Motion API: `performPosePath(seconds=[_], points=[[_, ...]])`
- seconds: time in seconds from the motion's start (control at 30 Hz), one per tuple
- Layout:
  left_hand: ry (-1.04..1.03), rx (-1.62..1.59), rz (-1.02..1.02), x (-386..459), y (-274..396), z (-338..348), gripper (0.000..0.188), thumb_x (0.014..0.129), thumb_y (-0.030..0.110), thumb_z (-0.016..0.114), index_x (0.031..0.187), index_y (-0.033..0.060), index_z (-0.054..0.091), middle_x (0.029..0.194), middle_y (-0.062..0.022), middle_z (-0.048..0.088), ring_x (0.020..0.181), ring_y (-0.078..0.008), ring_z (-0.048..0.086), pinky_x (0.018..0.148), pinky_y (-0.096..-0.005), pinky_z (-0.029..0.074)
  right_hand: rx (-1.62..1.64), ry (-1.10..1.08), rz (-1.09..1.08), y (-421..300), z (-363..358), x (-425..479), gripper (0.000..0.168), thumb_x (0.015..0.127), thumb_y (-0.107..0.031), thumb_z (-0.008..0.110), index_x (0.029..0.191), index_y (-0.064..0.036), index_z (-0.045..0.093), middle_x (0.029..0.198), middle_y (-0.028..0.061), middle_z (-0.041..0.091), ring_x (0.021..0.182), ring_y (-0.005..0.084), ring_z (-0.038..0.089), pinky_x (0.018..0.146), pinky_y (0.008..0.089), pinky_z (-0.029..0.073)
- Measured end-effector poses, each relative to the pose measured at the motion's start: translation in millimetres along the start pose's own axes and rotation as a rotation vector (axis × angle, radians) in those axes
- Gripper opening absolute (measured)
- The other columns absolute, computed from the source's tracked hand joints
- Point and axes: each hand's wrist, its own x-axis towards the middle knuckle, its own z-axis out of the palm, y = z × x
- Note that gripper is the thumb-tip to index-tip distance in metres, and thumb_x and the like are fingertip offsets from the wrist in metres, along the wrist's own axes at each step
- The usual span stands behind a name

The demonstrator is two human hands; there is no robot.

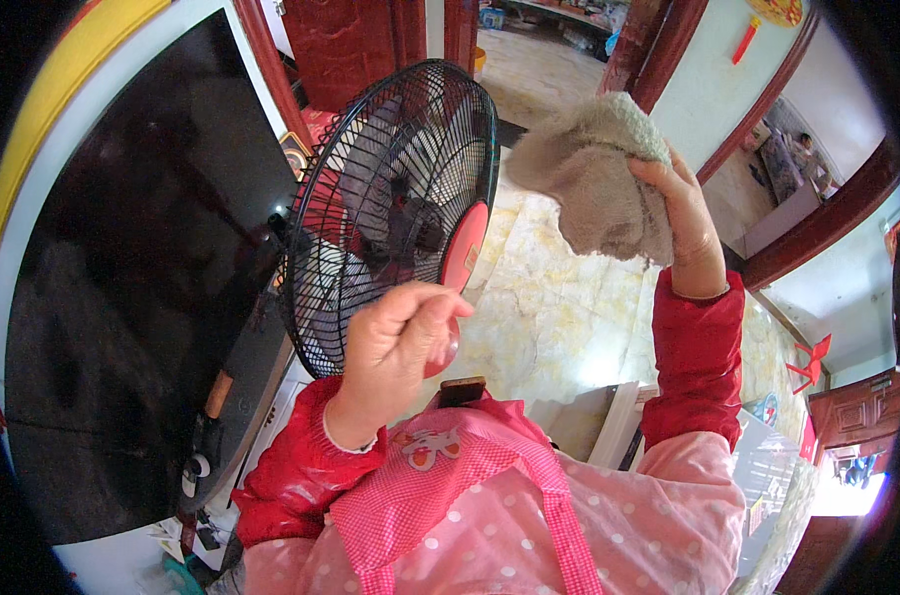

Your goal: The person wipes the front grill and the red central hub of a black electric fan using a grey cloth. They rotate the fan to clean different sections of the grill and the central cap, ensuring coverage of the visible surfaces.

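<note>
My right hand [684, 201] holds a greyish-brown cloth [606, 178], raised at the upper right, with the cloth hanging in folds from the fingers. An electric fan [398, 208] with a black wire cage and a red centre cap stands left of the cloth, apart from it. My left hand [405, 342] is at the lower front edge of the fan cage, near the red cap, fingers curled; the view does not settle whether it grips part of the fan. Red sleeves cover both forearms, over a pink dotted garment and a checked apron.
A large dark television screen [137, 282] fills the left side, above a dark shelf [249, 372] with small items. Pale marble-look floor [546, 312] lies ahead. A dark red door [353, 44] and doorways are beyond. A person [807, 152] is in the room at the right.
</note>
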Motion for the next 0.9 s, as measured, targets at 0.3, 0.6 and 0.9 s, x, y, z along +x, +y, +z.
performPosePath(seconds=[0.3,0.6,0.9], points=[[0.186,0.127,0.496,-1.4,20.9,-13.6,0.021,0.096,0.013,0.048,0.089,-0.0038,0.059,0.085,-0.0098,0.059,0.064,-0.0093,0.051,0.059,-0.0218,0.042,0.176,-0.033,0.004,33.0,6.1,-3.7,0.057,0.085,-0.01,0.06,0.138,-0.008,0.038,0.125,0.0105,0.052,0.115,0.0222,0.051,0.098,0.0334,0.041],[-0.15,-0.462,0.002,5.3,34.0,-2.0,0.027,0.098,0.021,0.045,0.086,-0.0004,0.056,0.058,-0.002,0.051,0.05,-0.013,0.054,0.051,-0.029,0.046,0.41,-0.074,-0.054,58.4,25.1,-12.5,0.066,0.084,0.004,0.052,0.144,-0.015,0.03,0.133,0.009,0.046,0.115,0.0203,0.051,0.096,0.0323,0.043],[-0.158,1.441,0.585,24.8,-4.4,19.8,0.012,0.07,0.009,0.068,0.077,0.0022,0.06,0.073,-0.0081,0.047,0.07,-0.027,0.047,0.063,-0.038,0.041,-1.42,-0.44,-0.659,25.2,62.1,-55.3,0.043,0.063,-0.027,0.074,0.103,-0.013,0.066,0.105,0.0103,0.053,0.1,0.0279,0.052,0.084,0.0395,0.045]])
